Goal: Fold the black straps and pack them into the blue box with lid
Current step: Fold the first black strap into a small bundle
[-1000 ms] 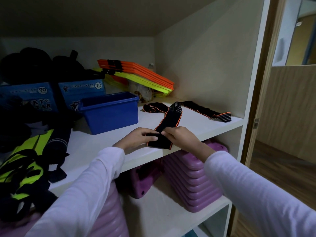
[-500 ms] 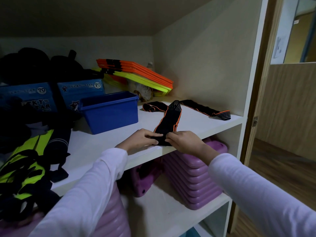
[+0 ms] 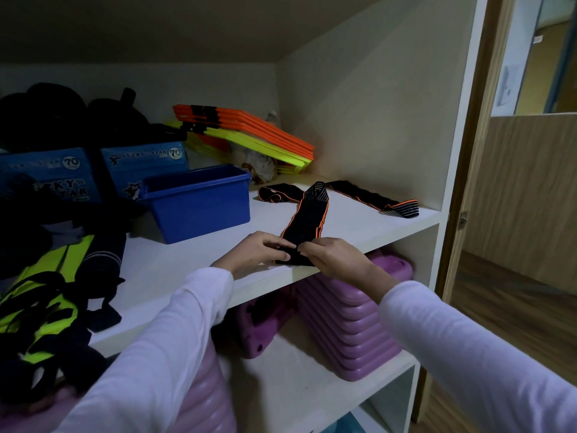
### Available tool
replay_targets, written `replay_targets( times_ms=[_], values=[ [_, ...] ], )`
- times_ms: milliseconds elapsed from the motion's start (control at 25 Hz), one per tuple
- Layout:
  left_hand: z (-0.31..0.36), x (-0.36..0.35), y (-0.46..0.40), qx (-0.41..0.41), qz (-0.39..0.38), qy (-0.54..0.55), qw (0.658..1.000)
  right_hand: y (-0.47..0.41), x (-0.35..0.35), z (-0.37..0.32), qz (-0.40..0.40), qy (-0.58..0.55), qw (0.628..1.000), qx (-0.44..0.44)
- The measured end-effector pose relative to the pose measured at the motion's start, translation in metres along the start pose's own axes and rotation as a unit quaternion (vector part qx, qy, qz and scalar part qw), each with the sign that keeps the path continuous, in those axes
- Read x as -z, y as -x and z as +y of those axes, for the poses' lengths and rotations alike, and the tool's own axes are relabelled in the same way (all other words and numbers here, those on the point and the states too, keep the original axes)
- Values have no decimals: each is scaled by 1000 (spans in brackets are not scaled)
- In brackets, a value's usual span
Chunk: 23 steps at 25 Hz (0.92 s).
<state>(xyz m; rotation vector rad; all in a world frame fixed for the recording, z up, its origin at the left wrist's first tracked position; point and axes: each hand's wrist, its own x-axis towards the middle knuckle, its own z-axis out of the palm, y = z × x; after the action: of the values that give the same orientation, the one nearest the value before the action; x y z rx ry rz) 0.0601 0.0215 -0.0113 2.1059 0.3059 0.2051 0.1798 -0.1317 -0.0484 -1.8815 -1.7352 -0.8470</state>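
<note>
Your left hand point(image 3: 256, 250) and right hand point(image 3: 332, 256): fingers point(image 3: 307, 245) of both curled onto the near end of the folded black strap point(image 3: 309, 220), pinching it at the front edge of the shelf point(image 3: 175, 264). The two sets of fingertips nearly meet over the fabric.

Folded black strap: orange-edged, layered, running straight away from your fingers across the shelf; striped end farthest from them.

Second black strap point(image 3: 365, 196): unfolded, beyond the first one's far end, lying crosswise, its striped tip off to the right of your fingers.

Blue box point(image 3: 199, 203): open-topped, beyond and left of your fingers, apart from both straps.

Blue cartons point(image 3: 93, 170): behind the box, printed "LUCKY STAR" with "70" in a white circle.

Orange and yellow flat pieces point(image 3: 249, 132): stacked aslant at the back, far beyond your fingers.

Yellow-and-black vests point(image 3: 37, 307): heaped far left.

Purple ribbed stack point(image 3: 359, 326): lower shelf, directly beneath your fingers.
</note>
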Motion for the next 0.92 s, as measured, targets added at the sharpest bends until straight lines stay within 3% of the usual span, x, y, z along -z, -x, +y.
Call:
replay_targets(
  times_ms=[400, 520, 680, 800, 920],
  values=[
    [4, 1, 1, 7, -3, 15, 1000, -5, 9, 2, -48, 47, 995, 68],
    [5, 2, 3, 0, -14, 68, 998, -11, 12, 0, -18, -34, 998, -55],
    [8, 2, -5, -21, 12, 43, 999, -19, 16, 7, -48, -181, 953, -237],
    [13, 3, -14, -25, 15, 69, 997, -25, 20, 16, -42, -243, 933, -264],
    [15, 4, -21, -29, 24, 57, 998, -21, 22, 22, -49, -252, 939, -227]
  ],
)
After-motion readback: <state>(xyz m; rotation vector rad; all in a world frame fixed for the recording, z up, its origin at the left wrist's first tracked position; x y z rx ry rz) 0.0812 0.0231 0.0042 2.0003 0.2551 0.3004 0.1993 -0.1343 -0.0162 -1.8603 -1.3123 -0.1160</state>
